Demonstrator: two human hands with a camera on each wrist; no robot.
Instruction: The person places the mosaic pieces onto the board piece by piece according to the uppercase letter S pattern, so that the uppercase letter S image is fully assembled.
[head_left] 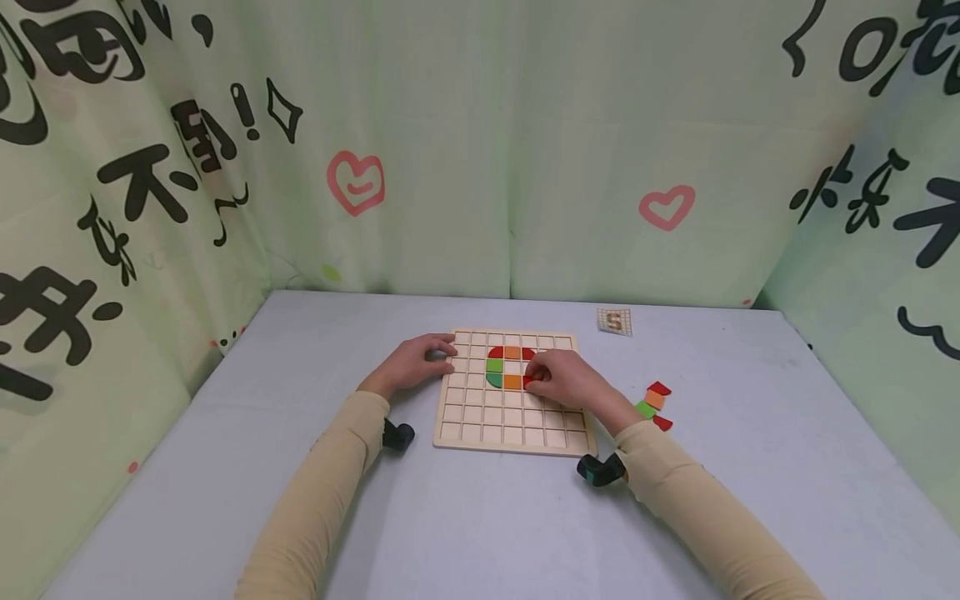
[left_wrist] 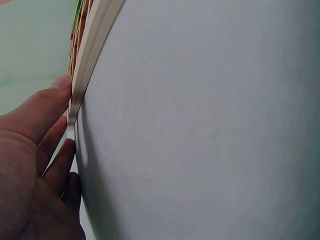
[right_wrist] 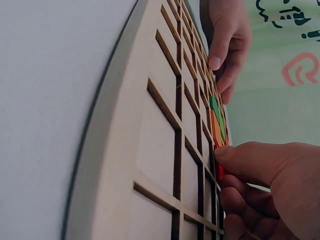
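A square wooden grid board [head_left: 491,435] lies on the table. Along its left edge, my left hand [head_left: 415,361] rests with fingers loosely extended; the left wrist view shows the thumb [left_wrist: 47,102] against the wooden rim. My right hand [head_left: 570,379] reaches over the board's right side and pinches a red piece [right_wrist: 219,169] at a cell, its fingers curled behind the thumb. Around that cell sit orange squares [head_left: 512,382], a green square [head_left: 494,365], a rounded green piece [head_left: 494,380] and a rounded red piece [head_left: 496,352]. The right hand partly hides the pattern's right side.
Several loose red, orange and green pieces [head_left: 655,400] lie right of the board, near the right wrist. Farther back is a small printed card [head_left: 615,322]. A pale green curtain [head_left: 450,167] with writing and hearts surrounds the white table [head_left: 337,333].
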